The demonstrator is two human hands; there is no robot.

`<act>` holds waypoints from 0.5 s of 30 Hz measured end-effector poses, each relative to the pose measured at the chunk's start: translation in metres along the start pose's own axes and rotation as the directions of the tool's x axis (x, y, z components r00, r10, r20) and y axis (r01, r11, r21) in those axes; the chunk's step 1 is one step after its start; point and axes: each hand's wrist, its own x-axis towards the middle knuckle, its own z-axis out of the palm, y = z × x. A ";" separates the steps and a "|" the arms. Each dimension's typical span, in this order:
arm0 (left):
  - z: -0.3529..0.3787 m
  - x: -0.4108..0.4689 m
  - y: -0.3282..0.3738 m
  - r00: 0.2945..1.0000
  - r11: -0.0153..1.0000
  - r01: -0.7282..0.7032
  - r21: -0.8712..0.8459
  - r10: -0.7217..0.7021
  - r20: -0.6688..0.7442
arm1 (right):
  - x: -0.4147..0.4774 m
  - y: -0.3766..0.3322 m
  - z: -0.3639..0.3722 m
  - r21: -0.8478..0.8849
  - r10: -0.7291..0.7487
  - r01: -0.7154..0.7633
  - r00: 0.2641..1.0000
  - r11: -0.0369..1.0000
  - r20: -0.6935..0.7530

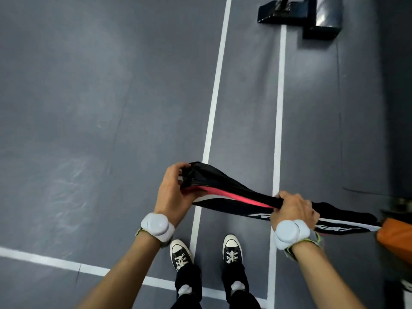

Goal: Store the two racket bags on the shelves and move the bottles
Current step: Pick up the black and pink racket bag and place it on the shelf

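Both forearms come into view from the bottom edge, each with a white round tracker strapped at the wrist, and under them stand two black sneakers with white toes on the grey court floor (89, 97). Between the hands hangs one racket bag (236, 192), black with a pink stripe and white lettering. It is held in the air above the floor, not resting on anything.

Its long axis runs from left to right and slopes a little down toward the right. The left hand (172, 192) is curled around the wide end, thumb under and fingers pressed over the top edge of the fabric. The right hand (293, 208) is clenched into a fist around the narrow middle part, so the cloth bunches there. Past this fist the rest of the bag goes on to the right and reaches something orange (394, 235) at the frame edge; I cannot tell what that thing is.

No shelves and no bottles are visible, so I judge the storing is not yet done. Since the bag is long and soft, it will probably need both hands to stay level when carried. A dark metal base (298, 16) stands far ahead on a white line
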 end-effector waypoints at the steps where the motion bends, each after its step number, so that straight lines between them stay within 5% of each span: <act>1: -0.004 -0.002 0.029 0.999 0.999 -0.030 -0.036 0.030 -0.017 | -0.006 0.008 -0.023 0.012 0.035 -0.035 0.999 0.999 0.007; 8: -0.027 -0.038 0.207 0.954 0.956 -0.291 0.037 0.292 -0.072 | -0.060 0.069 -0.145 0.202 0.191 -0.194 0.981 0.960 0.037; 15: -0.042 -0.088 0.341 0.877 0.875 -0.480 -0.068 0.476 -0.070 | -0.132 0.129 -0.239 0.361 0.317 -0.291 0.948 0.886 -0.014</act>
